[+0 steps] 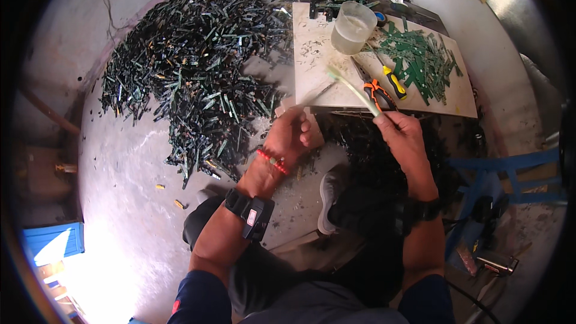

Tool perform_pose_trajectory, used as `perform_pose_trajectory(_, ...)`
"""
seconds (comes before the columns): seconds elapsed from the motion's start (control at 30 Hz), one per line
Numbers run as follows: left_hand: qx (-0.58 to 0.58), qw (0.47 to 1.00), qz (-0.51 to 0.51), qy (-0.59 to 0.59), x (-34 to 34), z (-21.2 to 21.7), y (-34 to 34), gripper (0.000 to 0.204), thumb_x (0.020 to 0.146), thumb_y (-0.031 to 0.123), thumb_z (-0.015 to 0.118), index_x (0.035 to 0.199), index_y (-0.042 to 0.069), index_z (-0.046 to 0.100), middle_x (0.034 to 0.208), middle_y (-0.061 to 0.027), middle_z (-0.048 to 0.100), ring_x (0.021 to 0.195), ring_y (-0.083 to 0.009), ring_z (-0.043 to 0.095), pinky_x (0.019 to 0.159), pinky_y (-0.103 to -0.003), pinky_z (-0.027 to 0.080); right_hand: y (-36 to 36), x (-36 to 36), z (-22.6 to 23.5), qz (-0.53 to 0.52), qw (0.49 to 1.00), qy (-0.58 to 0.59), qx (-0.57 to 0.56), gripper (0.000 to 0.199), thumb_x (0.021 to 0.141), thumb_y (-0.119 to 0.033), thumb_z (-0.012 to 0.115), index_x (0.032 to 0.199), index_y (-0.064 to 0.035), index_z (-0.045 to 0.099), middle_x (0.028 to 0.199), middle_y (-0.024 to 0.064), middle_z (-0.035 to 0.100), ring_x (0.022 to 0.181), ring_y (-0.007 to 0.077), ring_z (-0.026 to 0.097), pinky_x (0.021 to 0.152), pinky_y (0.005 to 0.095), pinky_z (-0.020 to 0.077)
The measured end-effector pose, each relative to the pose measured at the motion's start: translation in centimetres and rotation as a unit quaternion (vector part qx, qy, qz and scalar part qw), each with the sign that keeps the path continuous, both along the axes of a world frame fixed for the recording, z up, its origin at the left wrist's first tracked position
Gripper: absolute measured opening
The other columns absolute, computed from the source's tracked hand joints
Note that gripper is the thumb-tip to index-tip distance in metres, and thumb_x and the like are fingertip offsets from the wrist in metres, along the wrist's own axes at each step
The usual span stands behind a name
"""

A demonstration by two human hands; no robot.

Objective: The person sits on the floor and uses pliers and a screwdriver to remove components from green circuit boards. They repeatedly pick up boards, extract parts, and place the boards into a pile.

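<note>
My right hand grips the pale handle of a brush, whose greenish tip points up and left over the board. My left hand is closed, with a blurred thin strip reaching from its fingers toward the brush tip; its kind cannot be made out. Both meet above the near left part of a pale work board. Beside the brush lie pliers with orange and black handles and a yellow and black screwdriver. A translucent plastic container with cloudy contents stands behind them.
Narrow green circuit board strips are heaped on the board's right side. A large pile of dark electronic strips covers the floor at left and back. My shoe is below the board; blue straps are at right.
</note>
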State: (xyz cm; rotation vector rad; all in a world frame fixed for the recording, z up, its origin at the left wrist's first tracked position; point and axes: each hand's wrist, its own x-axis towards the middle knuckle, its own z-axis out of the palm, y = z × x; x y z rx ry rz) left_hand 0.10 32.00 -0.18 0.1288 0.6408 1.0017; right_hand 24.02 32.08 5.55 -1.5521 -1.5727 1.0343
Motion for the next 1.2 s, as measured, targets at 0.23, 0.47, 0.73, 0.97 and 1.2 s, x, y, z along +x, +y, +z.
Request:
perform_pose_trajectory(0.23, 0.002, 0.974, 0.028, 0.223, 0.3, -1.1, -0.2, 0.024, 0.090, 0.029, 0.053, 0.078, 0.009, 0.048, 0.062, -0.0032, 0.049, 0.047, -0.0145, 0.042, 0.046, -0.028, 0.035, 0.1, 0.5, 0.2, -0.043, 0.992, -0.113, 0.046, 0.023, 0.087, -0.018, 0.060, 0.081, 0.0050, 0.060, 0.059, 0.0090, 0.045, 0.054, 0.0140, 0.039, 0.051, 0.0291, 0.0368)
perform_pose_trajectory(0.47, 0.031, 0.952, 0.040, 0.301, 0.3, -1.3, -0.4, 0.025, 0.090, 0.030, 0.053, 0.079, 0.008, 0.051, 0.063, -0.0034, 0.051, 0.043, -0.0133, 0.044, 0.041, -0.026, 0.037, -0.1, 0.2, 0.2, 0.008, 0.989, -0.137, 0.047, 0.025, 0.085, -0.022, 0.061, 0.084, 0.0026, 0.063, 0.059, 0.0115, 0.051, 0.053, 0.0170, 0.045, 0.054, 0.0316, 0.0405)
perform_pose_trajectory(0.73, 0.020, 0.954, 0.051, 0.293, 0.3, -1.4, -0.5, 0.028, 0.091, 0.031, 0.053, 0.077, 0.008, 0.051, 0.062, -0.0030, 0.051, 0.043, -0.0129, 0.044, 0.040, -0.025, 0.036, 0.2, -0.8, -0.3, -0.011, 0.981, -0.165, 0.104, 0.024, 0.084, -0.022, 0.061, 0.085, 0.0016, 0.063, 0.060, 0.0157, 0.051, 0.053, 0.0256, 0.047, 0.056, 0.0343, 0.0424)
perform_pose_trajectory(0.97, 0.020, 0.964, 0.035, 0.264, -0.3, -0.7, -1.1, 0.025, 0.091, 0.030, 0.053, 0.081, 0.007, 0.051, 0.064, -0.0032, 0.052, 0.046, -0.0137, 0.046, 0.043, -0.026, 0.038, -0.3, -2.1, 0.6, -0.007, 0.976, -0.208, 0.071, 0.026, 0.085, -0.026, 0.060, 0.082, 0.0001, 0.061, 0.070, 0.0178, 0.059, 0.065, 0.0353, 0.056, 0.058, 0.0381, 0.0437)
perform_pose_trajectory(1.2, 0.116, 0.981, -0.044, 0.149, -1.8, -1.2, -0.9, 0.006, 0.080, 0.014, 0.062, 0.079, 0.011, 0.057, 0.068, 0.0006, 0.055, 0.064, -0.0162, 0.053, 0.054, -0.031, 0.043, 0.4, -4.2, 0.5, -0.003, 0.970, -0.115, 0.215, 0.017, 0.084, -0.010, 0.057, 0.099, -0.0034, 0.053, 0.088, 0.0188, 0.056, 0.083, 0.0368, 0.056, 0.072, 0.0412, 0.0450)
